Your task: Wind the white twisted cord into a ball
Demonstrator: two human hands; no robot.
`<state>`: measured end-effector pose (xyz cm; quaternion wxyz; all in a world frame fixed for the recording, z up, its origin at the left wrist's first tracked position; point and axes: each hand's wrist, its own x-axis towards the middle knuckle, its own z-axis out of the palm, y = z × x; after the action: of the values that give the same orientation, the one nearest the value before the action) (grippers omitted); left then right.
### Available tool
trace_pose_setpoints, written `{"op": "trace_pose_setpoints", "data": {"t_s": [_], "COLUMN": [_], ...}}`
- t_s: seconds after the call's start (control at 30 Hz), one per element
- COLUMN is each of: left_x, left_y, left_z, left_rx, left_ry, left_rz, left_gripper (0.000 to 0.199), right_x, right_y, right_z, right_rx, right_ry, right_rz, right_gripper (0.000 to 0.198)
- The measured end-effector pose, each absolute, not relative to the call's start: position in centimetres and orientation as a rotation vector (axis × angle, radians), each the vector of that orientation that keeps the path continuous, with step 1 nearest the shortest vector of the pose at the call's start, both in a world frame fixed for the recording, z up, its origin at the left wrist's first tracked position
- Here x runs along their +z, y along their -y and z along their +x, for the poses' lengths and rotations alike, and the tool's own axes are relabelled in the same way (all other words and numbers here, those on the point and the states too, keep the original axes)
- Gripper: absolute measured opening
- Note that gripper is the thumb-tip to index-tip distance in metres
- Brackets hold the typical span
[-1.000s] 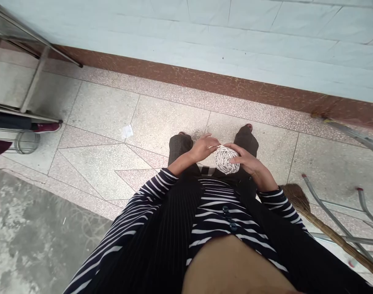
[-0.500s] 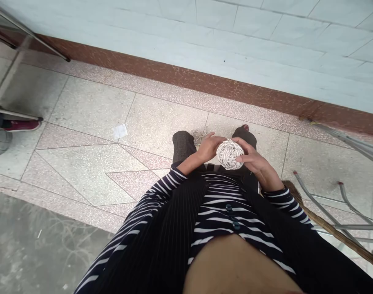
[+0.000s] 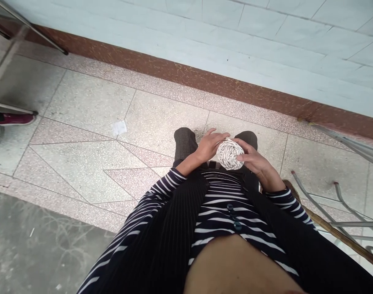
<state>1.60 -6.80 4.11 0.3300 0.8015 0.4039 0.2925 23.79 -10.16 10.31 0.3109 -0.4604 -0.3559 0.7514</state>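
Note:
A round woven piece of white cord with dark flecks [image 3: 230, 155], ball-like from above, is held over my lap. My right hand [image 3: 256, 160] grips its right side, thumb on the near face and fingers round the far edge. At its upper left is my left hand [image 3: 208, 145], with curled fingers against the far rim and the index finger raised. The left fingertips are partly hidden behind the weave, so a strand pinched there cannot be made out.
Loose pale strands [image 3: 199, 134] lie on the floor by my left knee. A white paper scrap [image 3: 119, 128] is further left. Metal chair legs [image 3: 321, 200] and a wooden stick [image 3: 339, 233] are at right. Another person's red shoe [image 3: 16, 119] shows beside a metal frame [image 3: 13, 107] at left.
My left hand has shifted slightly right, its fingers now further over the far rim of the woven piece. The right hand keeps its hold. The view has moved a little.

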Motion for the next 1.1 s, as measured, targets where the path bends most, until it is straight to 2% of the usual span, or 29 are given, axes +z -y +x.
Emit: {"op": "trace_pose_setpoints", "data": {"t_s": [0.2, 0.43, 0.63, 0.73, 0.87, 1.0, 1.1], "left_x": [3.8, 4.8, 11.9, 16.2, 19.6, 18.7, 15.3], "left_y": [5.0, 1.6, -3.9, -7.4, -11.4, -12.6, -11.5], "left_z": [2.2, 1.8, 0.3, 0.9, 2.1, 2.8, 2.8], "left_rx": [0.684, 0.691, 0.742, 0.694, 0.778, 0.778, 0.655], "left_ry": [-1.153, -1.226, -1.316, -1.312, -1.403, -1.361, -1.339], "left_rz": [2.088, 1.988, 2.099, 2.161, 2.123, 2.089, 2.027], "left_gripper": [0.033, 0.034, 0.032, 0.037, 0.032, 0.034, 0.026], "right_x": [10.4, 13.0, 15.2, 17.6, 21.4, 22.8, 21.7], "right_y": [10.4, 8.6, 5.8, 3.7, 1.9, 2.2, 3.0], "right_z": [23.9, 24.4, 25.1, 24.9, 24.2, 24.0, 24.3], "right_rx": [1.935, 1.777, 1.805, 1.692, 1.543, 1.535, 1.514], "right_ry": [0.902, 0.948, 1.050, 1.116, 1.018, 0.936, 0.884], "right_rz": [-1.214, -1.120, -1.048, -0.903, -0.684, -0.572, -0.657], "right_gripper": [0.076, 0.080, 0.077, 0.085, 0.086, 0.093, 0.084]}}
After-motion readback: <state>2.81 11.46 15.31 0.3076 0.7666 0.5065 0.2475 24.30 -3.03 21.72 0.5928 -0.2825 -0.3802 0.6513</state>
